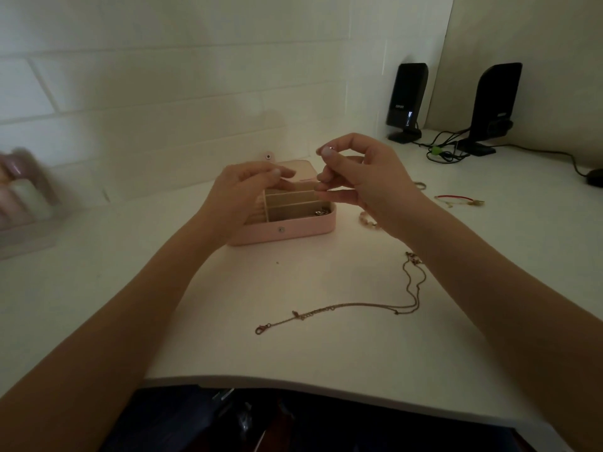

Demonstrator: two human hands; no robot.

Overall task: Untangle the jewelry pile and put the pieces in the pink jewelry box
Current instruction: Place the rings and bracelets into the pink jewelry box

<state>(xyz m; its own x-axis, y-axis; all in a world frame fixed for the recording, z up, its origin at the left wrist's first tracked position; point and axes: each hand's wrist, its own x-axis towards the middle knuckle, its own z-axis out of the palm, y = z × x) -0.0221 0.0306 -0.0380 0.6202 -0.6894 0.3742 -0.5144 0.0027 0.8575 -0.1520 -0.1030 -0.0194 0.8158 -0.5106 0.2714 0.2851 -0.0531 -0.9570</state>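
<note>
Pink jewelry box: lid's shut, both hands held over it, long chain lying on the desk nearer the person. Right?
Not quite. The head view shows the pink jewelry box open, its divided compartments exposed. The rest holds: the left hand and right hand are held over it, and the long chain lies on the desk nearer the person.

Pink jewelry box (pixel 293 230): smooth matt leather-look shell, metal snap stud, beige cloth-like lining. Chain necklace (pixel 359 306): thin coppery metal, dull shine. Desk (pixel 228 321): smooth matt white. Speakers (pixel 407 99): glossy black plastic. Red bracelet (pixel 455 198): cord-like, metal ends.
</note>
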